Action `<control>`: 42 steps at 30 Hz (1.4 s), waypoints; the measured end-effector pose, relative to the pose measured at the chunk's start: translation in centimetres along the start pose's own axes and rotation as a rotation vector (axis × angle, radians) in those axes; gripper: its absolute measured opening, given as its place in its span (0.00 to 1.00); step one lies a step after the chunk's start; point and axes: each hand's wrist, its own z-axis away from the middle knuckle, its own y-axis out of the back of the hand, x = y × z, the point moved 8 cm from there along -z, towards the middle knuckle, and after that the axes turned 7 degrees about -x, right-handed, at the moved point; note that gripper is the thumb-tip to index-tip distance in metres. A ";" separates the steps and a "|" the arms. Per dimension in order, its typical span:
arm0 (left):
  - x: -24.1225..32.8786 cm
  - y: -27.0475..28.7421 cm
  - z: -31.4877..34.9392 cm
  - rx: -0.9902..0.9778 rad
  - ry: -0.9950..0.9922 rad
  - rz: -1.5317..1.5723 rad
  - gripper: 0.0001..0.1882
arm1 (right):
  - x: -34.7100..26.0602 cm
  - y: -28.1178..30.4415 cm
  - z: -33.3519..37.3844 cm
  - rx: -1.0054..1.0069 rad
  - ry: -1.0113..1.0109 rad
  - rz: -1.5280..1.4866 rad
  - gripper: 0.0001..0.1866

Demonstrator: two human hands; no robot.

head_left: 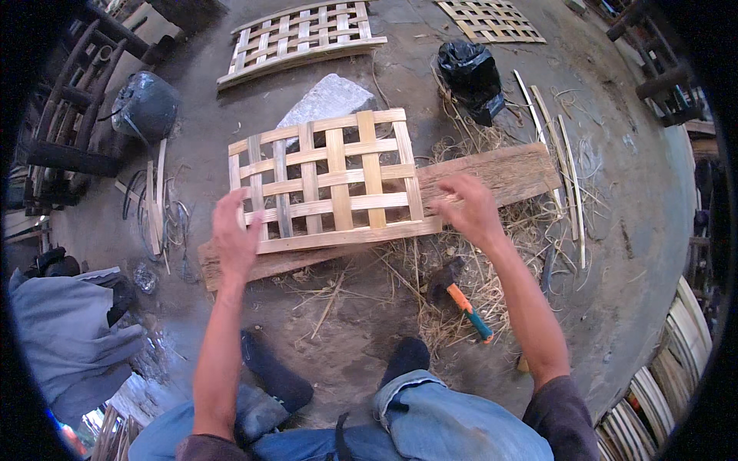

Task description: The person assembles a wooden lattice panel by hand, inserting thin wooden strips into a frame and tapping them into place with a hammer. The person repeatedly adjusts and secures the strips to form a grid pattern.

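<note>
Lattice (pale, woven strips) between both hands

The panel is a pale-tan open lattice — some strips greyer; at four o'clock, an orange-and-teal hammer handle; at one, a black bag.

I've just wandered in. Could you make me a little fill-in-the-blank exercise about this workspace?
1. The left hand is at the near woven panel's ____ side.
2. The hammer has a teal and ____ handle.
3. The plastic bag to the right of the pale stone is ____.
4. Beyond the near panel, ____ more panels are visible.

Missing words: left; orange; black; two.
</note>
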 end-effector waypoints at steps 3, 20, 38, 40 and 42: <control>9.1 -2.7 0.8 -0.162 -0.270 0.103 0.24 | -1.1 0.3 3.3 -0.070 0.146 0.209 0.24; 20.4 -11.3 -0.7 -0.276 -0.413 0.056 0.15 | -3.6 -1.4 2.0 0.011 0.267 0.312 0.16; 19.3 -13.3 -0.5 -0.269 -0.409 0.133 0.15 | -1.4 -2.9 1.5 -0.099 0.308 0.291 0.18; 19.3 -13.3 -0.4 -0.270 -0.403 0.125 0.15 | -1.6 -3.2 1.6 -0.109 0.306 0.316 0.18; 19.1 -13.3 -0.4 -0.263 -0.406 0.125 0.15 | -1.8 -3.5 1.7 -0.114 0.302 0.331 0.18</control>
